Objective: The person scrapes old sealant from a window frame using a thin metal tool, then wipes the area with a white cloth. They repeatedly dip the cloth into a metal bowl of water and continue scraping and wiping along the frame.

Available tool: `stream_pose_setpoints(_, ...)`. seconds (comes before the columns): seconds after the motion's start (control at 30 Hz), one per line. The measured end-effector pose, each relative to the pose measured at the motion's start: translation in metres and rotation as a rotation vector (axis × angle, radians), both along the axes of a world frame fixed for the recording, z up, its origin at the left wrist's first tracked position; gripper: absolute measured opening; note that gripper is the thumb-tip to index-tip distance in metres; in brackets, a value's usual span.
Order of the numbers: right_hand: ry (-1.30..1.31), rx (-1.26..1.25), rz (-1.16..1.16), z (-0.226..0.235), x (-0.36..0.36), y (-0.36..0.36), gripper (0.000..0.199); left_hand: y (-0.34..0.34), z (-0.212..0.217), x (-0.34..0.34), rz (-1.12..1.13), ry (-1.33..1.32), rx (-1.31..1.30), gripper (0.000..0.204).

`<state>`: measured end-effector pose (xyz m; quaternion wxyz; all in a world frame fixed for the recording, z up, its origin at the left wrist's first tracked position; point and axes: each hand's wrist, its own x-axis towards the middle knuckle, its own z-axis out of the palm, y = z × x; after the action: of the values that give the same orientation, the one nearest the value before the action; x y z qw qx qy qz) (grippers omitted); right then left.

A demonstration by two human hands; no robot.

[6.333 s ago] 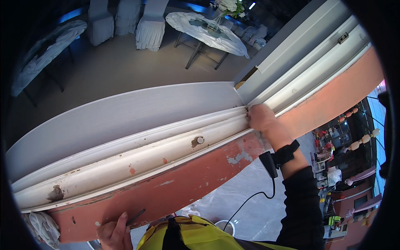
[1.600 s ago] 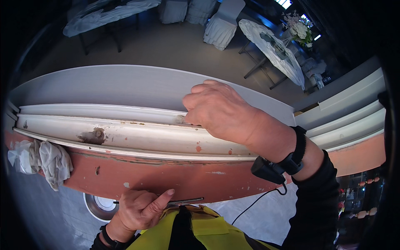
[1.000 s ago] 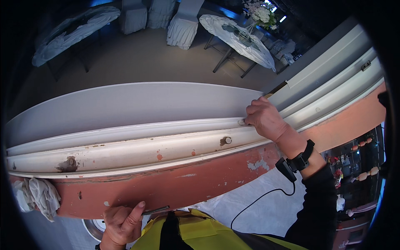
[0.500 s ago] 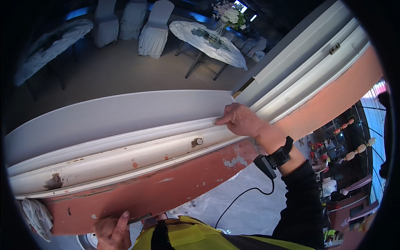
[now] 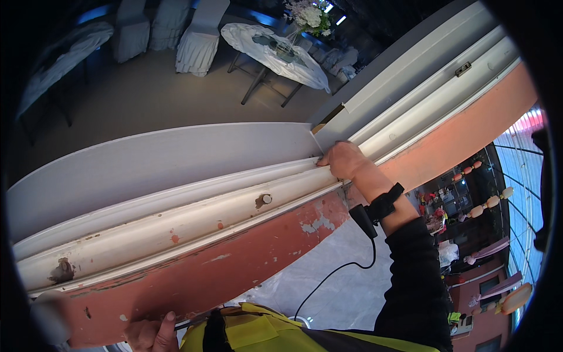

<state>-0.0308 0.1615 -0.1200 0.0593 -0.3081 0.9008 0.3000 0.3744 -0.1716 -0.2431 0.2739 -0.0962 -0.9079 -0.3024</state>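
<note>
My right hand (image 5: pixel 344 159) is at the inner corner of a white window frame (image 5: pixel 205 208), its fingers bent and their tips pressed into the groove. Whether anything small is between those fingertips is hidden. A black strap with a small device (image 5: pixel 381 208) and a cable sits on my right wrist. Low on the left, my left hand (image 5: pixel 151 335) is closed around a slim dark tool (image 5: pixel 186 323), close to the red-brown sill (image 5: pixel 199 276). The tool's kind cannot be made out. Stains and peeled spots mark the frame, and the sill's paint is flaking.
A blurred pale shape (image 5: pixel 51 317) is at the sill's left end. Beyond the frame stand a white-covered table (image 5: pixel 275 53) with flowers (image 5: pixel 308 17) and covered chairs (image 5: pixel 202 41). Lanterns (image 5: pixel 492 201) hang on the right. My yellow vest (image 5: pixel 258 331) fills the lower edge.
My right hand has slid slightly along the groove, further into the corner. The view has shifted a little. The crumpled cloth at the left end now shows only as a blurred pale shape.
</note>
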Motion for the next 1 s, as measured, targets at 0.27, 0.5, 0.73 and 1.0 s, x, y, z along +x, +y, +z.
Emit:
stream_pose_setpoints(0.27, 0.123, -0.066, -0.408, 0.01, 0.003, -0.03, 0.032, -0.003, 0.003, -0.006, -0.053, 0.136, -0.027, 0.04)
stream_pose_setpoints(0.5, -0.081, -0.101, -0.629, -0.003, -0.019, -0.03, 0.037, -0.004, 0.005, -0.007, -0.079, 0.158, -0.026, 0.043)
stream_pose_setpoints(0.73, -0.04, -0.419, -0.778, -0.02, -0.026, -0.011, 0.04, -0.003, 0.004, -0.008, -0.075, 0.19, -0.044, 0.046)
stream_pose_setpoints(1.0, 0.12, -0.363, -0.769, -0.019, -0.016, -0.023, 0.042, -0.002, 0.003, -0.01, -0.066, 0.223, -0.042, 0.045)
